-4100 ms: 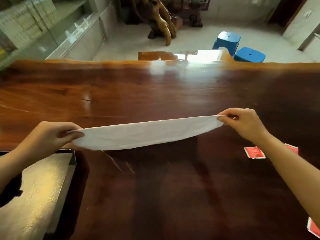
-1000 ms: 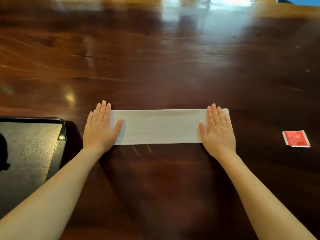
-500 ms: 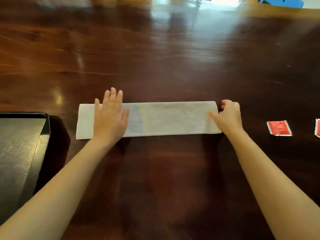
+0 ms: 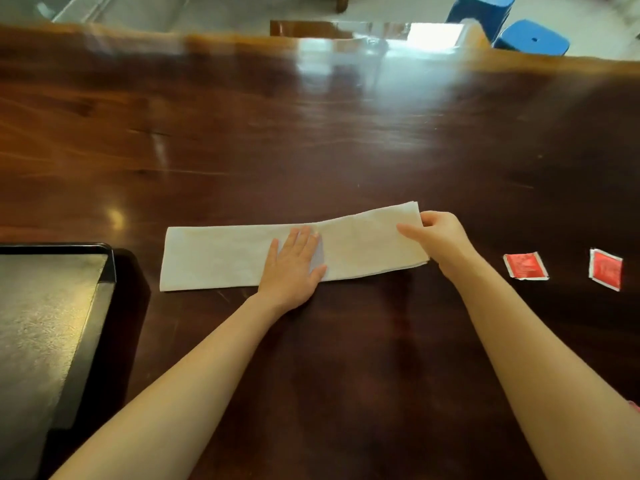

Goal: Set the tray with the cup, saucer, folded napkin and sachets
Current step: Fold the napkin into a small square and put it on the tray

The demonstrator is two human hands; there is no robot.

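Glossy dark wooden table (image 4: 346, 133) bears napkin (image 4: 214, 258); blue stools (image 4: 530, 38) beyond

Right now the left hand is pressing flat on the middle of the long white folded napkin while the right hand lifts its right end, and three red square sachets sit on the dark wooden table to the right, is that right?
Nearly. The head view shows two red square sachets, not three. The rest holds: the left hand lies flat on the middle of the long white folded napkin, and the right hand lifts its right end off the dark wooden table.
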